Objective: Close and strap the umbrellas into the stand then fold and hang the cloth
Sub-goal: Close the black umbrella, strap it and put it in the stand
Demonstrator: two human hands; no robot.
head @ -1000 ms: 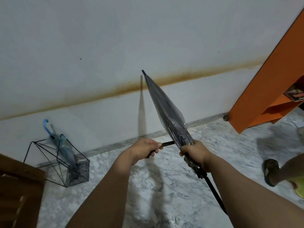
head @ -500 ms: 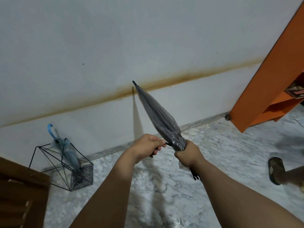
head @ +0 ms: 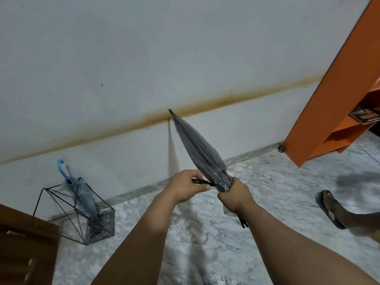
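Note:
A folded grey see-through umbrella [head: 200, 149] points up and to the left, tip toward the wall. My right hand [head: 234, 195] grips its gathered canopy at the lower end, and the black handle end [head: 243, 222] sticks out below my wrist. My left hand [head: 186, 185] pinches the black closing strap [head: 202, 182], which runs from the canopy to my fingers. At the left, a black wire stand [head: 82, 212] on the floor holds a blue umbrella [head: 82, 192] with a curved blue handle.
An orange shelf unit [head: 333, 103] stands at the right against the white wall. Another person's sandalled foot [head: 332, 208] is on the marble floor at the right. A brown wooden piece [head: 24, 247] fills the lower left corner.
The umbrella has come lower and closer. My right hand has slid along the canopy, my left hand has drawn closer with the strap, and the foot at the right has stepped inward.

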